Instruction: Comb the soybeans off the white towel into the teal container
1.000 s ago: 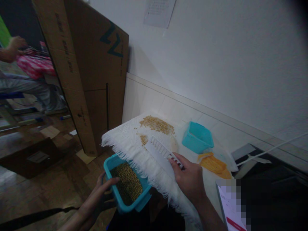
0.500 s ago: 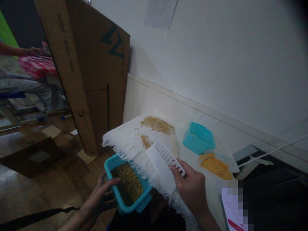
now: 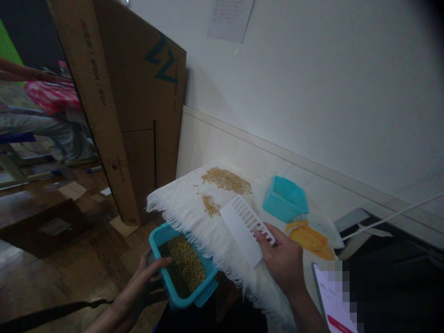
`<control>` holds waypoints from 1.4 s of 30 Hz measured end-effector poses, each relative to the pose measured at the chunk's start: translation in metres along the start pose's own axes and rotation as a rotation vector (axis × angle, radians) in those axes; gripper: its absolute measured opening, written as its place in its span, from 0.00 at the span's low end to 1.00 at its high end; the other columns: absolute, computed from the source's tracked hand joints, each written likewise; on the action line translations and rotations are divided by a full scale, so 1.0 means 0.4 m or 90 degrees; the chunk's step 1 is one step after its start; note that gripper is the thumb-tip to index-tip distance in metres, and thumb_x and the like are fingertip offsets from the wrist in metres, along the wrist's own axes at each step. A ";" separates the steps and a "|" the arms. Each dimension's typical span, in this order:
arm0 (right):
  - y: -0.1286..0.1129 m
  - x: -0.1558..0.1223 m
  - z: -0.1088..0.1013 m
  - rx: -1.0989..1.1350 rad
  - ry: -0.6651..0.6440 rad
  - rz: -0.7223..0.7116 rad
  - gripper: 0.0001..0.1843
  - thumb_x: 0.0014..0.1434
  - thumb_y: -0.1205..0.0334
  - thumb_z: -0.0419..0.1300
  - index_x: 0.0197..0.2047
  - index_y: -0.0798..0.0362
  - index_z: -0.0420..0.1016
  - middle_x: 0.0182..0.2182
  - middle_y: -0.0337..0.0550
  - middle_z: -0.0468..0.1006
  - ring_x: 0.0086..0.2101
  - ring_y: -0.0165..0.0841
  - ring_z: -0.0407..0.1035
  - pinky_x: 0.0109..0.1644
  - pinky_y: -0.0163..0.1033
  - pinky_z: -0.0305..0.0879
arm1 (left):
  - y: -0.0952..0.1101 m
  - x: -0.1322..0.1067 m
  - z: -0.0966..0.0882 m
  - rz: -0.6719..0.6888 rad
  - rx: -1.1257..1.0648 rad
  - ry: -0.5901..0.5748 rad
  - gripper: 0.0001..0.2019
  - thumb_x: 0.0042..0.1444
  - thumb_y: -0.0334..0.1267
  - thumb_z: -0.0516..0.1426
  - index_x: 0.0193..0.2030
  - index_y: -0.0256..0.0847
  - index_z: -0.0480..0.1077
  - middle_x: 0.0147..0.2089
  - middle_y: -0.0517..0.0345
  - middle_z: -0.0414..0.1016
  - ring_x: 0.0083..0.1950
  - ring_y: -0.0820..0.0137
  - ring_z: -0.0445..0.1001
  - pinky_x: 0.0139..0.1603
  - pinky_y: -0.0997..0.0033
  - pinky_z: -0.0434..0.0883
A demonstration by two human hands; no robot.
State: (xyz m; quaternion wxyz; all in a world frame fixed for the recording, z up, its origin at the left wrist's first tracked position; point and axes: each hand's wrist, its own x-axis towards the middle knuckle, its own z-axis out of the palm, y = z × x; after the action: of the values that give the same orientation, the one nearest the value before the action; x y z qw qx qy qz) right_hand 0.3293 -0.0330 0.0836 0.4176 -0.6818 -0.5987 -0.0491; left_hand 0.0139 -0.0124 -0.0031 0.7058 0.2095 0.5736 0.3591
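Note:
My left hand [image 3: 147,277] grips the left side of a turquoise plastic bin [image 3: 211,273], its thumb over the rim. Dried soybeans [image 3: 183,263] fill much of the bin, which sits just below the table's front edge. In my right hand [image 3: 282,259] is a flat white slotted plastic piece [image 3: 243,231], held by its slotted side above the cloth. A white fringed cloth [image 3: 176,194] covers part of the table. On it lie a larger spread of soybeans [image 3: 227,179] and a smaller pile [image 3: 210,205], the latter close to the far end of the white piece.
A second turquoise bin [image 3: 284,210] stands at the back right, with an orange-yellow cloth [image 3: 310,238] beside it. A phone-like screen [image 3: 333,300] is at lower right. A tall cardboard box [image 3: 138,92] rises on the left; beyond it another person's arm [image 3: 17,69] shows.
My right hand has moved a little right with the white slotted piece, away from the small soybean pile. My left hand and the held bin stay almost where they were.

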 end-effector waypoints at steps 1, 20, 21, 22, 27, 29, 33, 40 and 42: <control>-0.010 0.004 0.005 0.007 -0.008 -0.009 0.20 0.68 0.51 0.61 0.45 0.56 0.90 0.27 0.47 0.88 0.19 0.38 0.79 0.26 0.36 0.74 | 0.001 -0.002 0.001 0.003 0.001 -0.002 0.51 0.51 0.55 0.73 0.77 0.59 0.53 0.53 0.48 0.81 0.41 0.53 0.86 0.45 0.51 0.82; -0.074 0.011 0.022 0.044 -0.065 -0.064 0.18 0.65 0.57 0.59 0.44 0.54 0.91 0.26 0.46 0.88 0.19 0.37 0.78 0.25 0.35 0.74 | 0.004 -0.005 -0.002 -0.003 -0.005 -0.012 0.50 0.52 0.54 0.72 0.78 0.57 0.53 0.57 0.45 0.80 0.45 0.51 0.87 0.48 0.49 0.82; -0.076 0.009 0.020 0.050 -0.068 -0.064 0.17 0.66 0.58 0.60 0.44 0.54 0.91 0.27 0.46 0.88 0.19 0.37 0.79 0.26 0.35 0.75 | 0.004 -0.006 -0.002 -0.004 -0.003 -0.009 0.50 0.52 0.54 0.72 0.78 0.57 0.52 0.56 0.45 0.80 0.44 0.51 0.86 0.47 0.50 0.82; -0.077 0.007 0.019 0.055 -0.071 -0.064 0.17 0.66 0.58 0.60 0.43 0.54 0.91 0.27 0.46 0.89 0.19 0.37 0.79 0.26 0.35 0.75 | 0.004 -0.006 -0.002 -0.004 -0.002 -0.007 0.50 0.52 0.54 0.72 0.78 0.58 0.52 0.56 0.46 0.80 0.44 0.52 0.86 0.47 0.50 0.82; -0.088 0.001 0.020 0.071 -0.081 -0.076 0.16 0.66 0.58 0.60 0.42 0.53 0.90 0.27 0.45 0.88 0.20 0.37 0.80 0.26 0.34 0.76 | 0.001 -0.002 -0.004 0.000 -0.008 -0.009 0.50 0.50 0.55 0.73 0.76 0.59 0.54 0.56 0.46 0.81 0.45 0.51 0.86 0.47 0.50 0.82; -0.090 -0.001 0.021 0.070 -0.084 -0.084 0.16 0.67 0.59 0.60 0.43 0.53 0.90 0.27 0.44 0.88 0.20 0.37 0.79 0.27 0.34 0.76 | 0.002 0.001 -0.005 -0.001 -0.004 -0.007 0.49 0.51 0.54 0.73 0.76 0.59 0.54 0.57 0.45 0.80 0.45 0.51 0.86 0.46 0.50 0.82; -0.084 -0.005 0.020 0.067 -0.105 -0.102 0.15 0.68 0.60 0.60 0.45 0.54 0.90 0.28 0.44 0.89 0.20 0.36 0.81 0.28 0.33 0.78 | 0.004 0.003 -0.008 -0.002 -0.002 -0.015 0.49 0.53 0.54 0.72 0.77 0.59 0.52 0.57 0.45 0.80 0.42 0.53 0.86 0.46 0.50 0.82; -0.092 -0.017 0.017 0.094 -0.123 -0.138 0.14 0.68 0.62 0.61 0.46 0.53 0.90 0.30 0.44 0.90 0.23 0.36 0.83 0.28 0.31 0.78 | 0.010 -0.001 -0.010 0.019 -0.003 -0.017 0.50 0.52 0.54 0.72 0.77 0.58 0.54 0.56 0.44 0.81 0.44 0.51 0.87 0.47 0.49 0.82; -0.104 -0.020 0.015 0.114 -0.136 -0.148 0.13 0.68 0.62 0.61 0.44 0.52 0.90 0.29 0.43 0.89 0.22 0.36 0.82 0.28 0.31 0.77 | 0.013 -0.002 -0.010 0.022 -0.006 -0.015 0.48 0.53 0.54 0.72 0.76 0.58 0.55 0.57 0.44 0.80 0.44 0.50 0.87 0.47 0.48 0.83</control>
State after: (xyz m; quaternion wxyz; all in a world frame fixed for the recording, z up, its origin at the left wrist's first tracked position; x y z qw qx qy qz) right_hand 0.2889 -0.0384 0.0965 0.4022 -0.5694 -0.7163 0.0294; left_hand 0.0087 -0.0100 0.0000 0.7073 0.2201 0.5597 0.3716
